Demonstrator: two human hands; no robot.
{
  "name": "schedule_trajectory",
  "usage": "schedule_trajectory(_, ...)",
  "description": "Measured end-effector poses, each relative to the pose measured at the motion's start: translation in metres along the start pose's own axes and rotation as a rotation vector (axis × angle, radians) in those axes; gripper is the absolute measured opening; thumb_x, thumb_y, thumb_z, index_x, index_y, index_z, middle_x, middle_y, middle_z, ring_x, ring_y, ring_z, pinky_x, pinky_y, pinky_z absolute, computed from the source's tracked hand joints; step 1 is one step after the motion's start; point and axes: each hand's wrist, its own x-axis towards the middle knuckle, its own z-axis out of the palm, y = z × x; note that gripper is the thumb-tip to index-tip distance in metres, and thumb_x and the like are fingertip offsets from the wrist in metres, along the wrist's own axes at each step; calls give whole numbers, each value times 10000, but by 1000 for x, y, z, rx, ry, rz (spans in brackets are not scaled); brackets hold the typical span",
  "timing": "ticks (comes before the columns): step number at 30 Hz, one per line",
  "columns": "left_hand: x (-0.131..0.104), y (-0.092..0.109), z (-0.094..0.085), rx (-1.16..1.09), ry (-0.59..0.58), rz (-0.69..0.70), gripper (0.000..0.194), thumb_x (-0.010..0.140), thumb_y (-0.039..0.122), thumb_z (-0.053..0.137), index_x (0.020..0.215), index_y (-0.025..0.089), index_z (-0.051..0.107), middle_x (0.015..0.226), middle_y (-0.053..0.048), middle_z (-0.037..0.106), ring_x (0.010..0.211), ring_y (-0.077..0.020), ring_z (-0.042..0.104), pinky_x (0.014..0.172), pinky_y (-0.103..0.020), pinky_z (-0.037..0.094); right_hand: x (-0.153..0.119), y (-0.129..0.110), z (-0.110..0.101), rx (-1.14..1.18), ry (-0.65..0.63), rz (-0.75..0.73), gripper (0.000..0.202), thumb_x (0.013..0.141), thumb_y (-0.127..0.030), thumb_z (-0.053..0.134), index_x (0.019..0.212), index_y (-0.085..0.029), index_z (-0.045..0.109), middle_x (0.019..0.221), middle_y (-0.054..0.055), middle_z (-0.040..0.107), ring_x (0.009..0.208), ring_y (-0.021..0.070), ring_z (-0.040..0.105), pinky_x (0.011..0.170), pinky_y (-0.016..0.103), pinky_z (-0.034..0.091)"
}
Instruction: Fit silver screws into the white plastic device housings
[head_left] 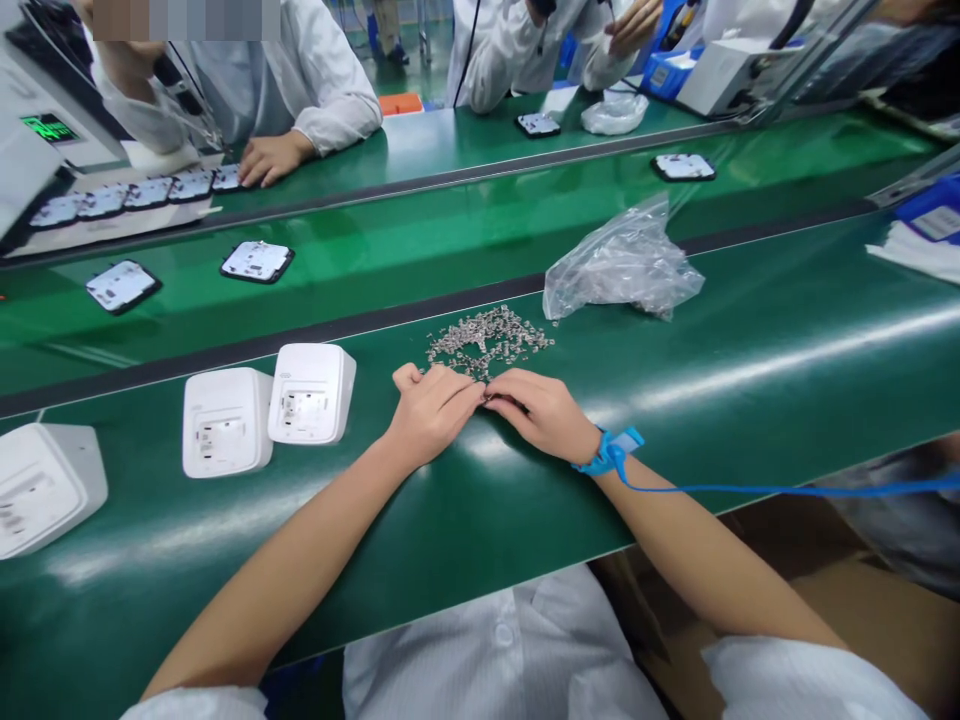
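Note:
My left hand [439, 408] and my right hand [546, 408] meet fingertip to fingertip over the green tabletop [480, 530]. Both are closed in a pinch, and a tiny dark piece shows between the fingertips, too small to name. Just beyond them lies a loose pile of small metal pieces [491, 335]. A blue wrist strap [609, 452] circles my right wrist, its cord running off to the right. Behind the pile, to the right, rests a crumpled clear plastic bag [622, 265]. Left of my left hand stand white plastic housings [313, 390] with recessed panels.
A conveyor belt [420, 235] runs across beyond my table, carrying white-faced boards [257, 260] in dark frames. Across it, one co-worker's hand [274, 160] touches a row of similar boards; another co-worker's hand [636, 25] is raised. A blue bin [934, 208] stands at the right edge.

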Motion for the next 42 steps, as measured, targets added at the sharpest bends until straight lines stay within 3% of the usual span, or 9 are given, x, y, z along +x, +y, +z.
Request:
schedule_trajectory(7, 2, 0, -2, -20, -15, 94, 190, 998, 140, 543, 1118, 251, 641, 907, 23, 752, 760, -121, 624, 697, -384, 193, -2, 4, -5, 38, -41, 42, 189, 1063, -262, 472, 1037, -211, 653, 938, 79, 678, 862, 221, 642, 774, 360, 547)
schedule_trajectory(11, 1, -1, -2, -84, -6, 74, 163, 1002, 136, 539, 1063, 241, 649, 921, 15, 759, 772, -122, 648, 712, -386, 212, -2, 1, -6, 90, -47, 62, 198, 1061, -302, 502, 1032, -214, 677, 931, 75, 691, 843, 211, 649, 761, 352, 548)
schedule_trajectory(17, 1, -3, -4, -108, -3, 86, 105, 979, 131, 571, 1032, 200, 629, 949, -25, 768, 783, -145, 658, 726, -383, 252, -2, 0, -10, 198, 41, 158, 155, 1000, -328, 645, 1108, -220, 669, 895, 36, 716, 690, 165, 628, 646, 300, 525)
schedule_trajectory(23, 0, -4, -2, -145, 37, 108, 164, 951, 110, 610, 1101, 175, 607, 950, -43, 750, 810, -144, 648, 750, -365, 315, -1, -1, -14, 225, 59, 162, 154, 1017, -296, 585, 962, -220, 707, 932, 40, 743, 840, 195, 693, 771, 337, 546)
schedule_trajectory(29, -2, -5, 0, -191, 16, 167, 164, 969, 119, 565, 1115, 179, 611, 950, -50, 750, 799, -143, 626, 746, -346, 367, -3, 2, -8, 400, 49, 346, 137, 950, -346, 645, 962, -217, 690, 861, 37, 736, 771, 198, 702, 712, 336, 565)
schedule_trajectory(33, -4, -5, 1, -213, -57, 203, 167, 995, 142, 522, 1115, 189, 627, 955, -49, 743, 792, -145, 613, 727, -347, 367, -3, 2, -5, 512, 21, 440, 160, 903, -339, 686, 998, -213, 666, 863, 37, 733, 774, 198, 714, 706, 327, 572)
schedule_trajectory(42, 0, 2, -1, -159, -47, 274, 126, 984, 147, 549, 977, 183, 670, 908, -41, 734, 776, -148, 611, 711, -346, 387, -3, 0, -8, 827, -17, 780, 450, 758, -418, 847, 1000, -184, 548, 647, -3, 688, 489, 121, 577, 448, 210, 464)
